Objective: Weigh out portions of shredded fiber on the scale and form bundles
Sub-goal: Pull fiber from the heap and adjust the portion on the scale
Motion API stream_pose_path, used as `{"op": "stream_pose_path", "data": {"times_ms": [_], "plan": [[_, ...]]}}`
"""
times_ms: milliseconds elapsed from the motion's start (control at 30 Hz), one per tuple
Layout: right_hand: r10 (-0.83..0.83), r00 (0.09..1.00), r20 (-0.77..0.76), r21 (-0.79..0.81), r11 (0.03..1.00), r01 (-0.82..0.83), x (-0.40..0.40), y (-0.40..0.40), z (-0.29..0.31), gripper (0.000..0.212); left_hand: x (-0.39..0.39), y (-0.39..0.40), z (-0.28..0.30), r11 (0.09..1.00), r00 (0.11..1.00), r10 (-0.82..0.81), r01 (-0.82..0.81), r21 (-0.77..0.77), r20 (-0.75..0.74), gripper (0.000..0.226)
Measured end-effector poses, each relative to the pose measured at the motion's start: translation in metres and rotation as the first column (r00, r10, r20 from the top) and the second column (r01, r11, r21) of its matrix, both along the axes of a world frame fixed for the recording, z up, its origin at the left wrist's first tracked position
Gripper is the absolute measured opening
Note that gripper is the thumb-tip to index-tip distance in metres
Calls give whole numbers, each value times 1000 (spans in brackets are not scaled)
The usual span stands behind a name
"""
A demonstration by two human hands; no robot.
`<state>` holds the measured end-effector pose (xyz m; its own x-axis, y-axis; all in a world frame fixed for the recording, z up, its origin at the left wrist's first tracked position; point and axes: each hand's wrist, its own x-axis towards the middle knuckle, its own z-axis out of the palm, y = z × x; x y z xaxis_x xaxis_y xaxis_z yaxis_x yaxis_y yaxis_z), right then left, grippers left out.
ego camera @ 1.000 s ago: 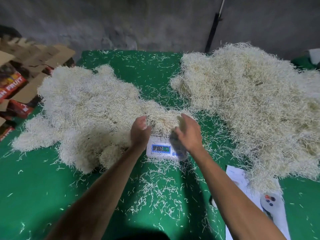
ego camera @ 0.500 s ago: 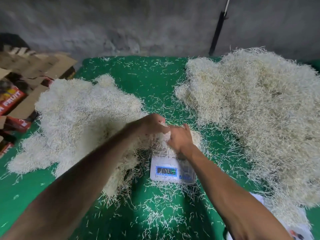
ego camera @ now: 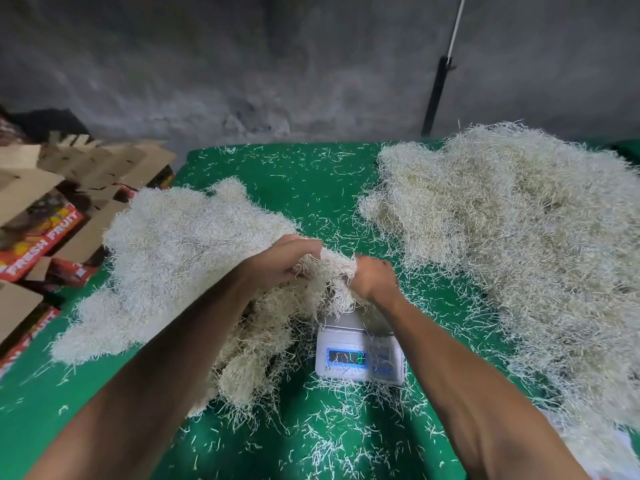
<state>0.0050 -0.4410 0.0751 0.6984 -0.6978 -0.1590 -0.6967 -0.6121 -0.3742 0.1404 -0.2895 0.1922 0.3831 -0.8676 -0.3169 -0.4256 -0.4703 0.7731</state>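
A white digital scale with a lit blue display sits on the green table in front of me. My left hand and my right hand both grip one clump of pale shredded fiber, held just above the scale's back edge. The clump still hangs into the left fiber pile. Strands trail down over the scale's platform. A larger fiber pile lies to the right.
Loose fiber strands litter the green cloth around the scale. Cardboard fruit boxes are stacked off the table's left edge. A grey wall and a dark pole stand behind the table. White paper shows at the bottom right corner.
My hands went from hovering over the scale to grabbing fiber from the left pile's edge. They now lift the clump higher above the scale.
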Motion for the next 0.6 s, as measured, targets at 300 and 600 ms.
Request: {"op": "stream_pose_path", "data": {"times_ms": [300,600], "plan": [[-81,993,-81,46,995,85,-37,0,-18,73,33,32,40,861,912,335,-398,-317,-236,84],[96,936,340,183,969,-166,-12,-3,87,90,3,3,45,843,749,333,-509,-174,-573,36]]}}
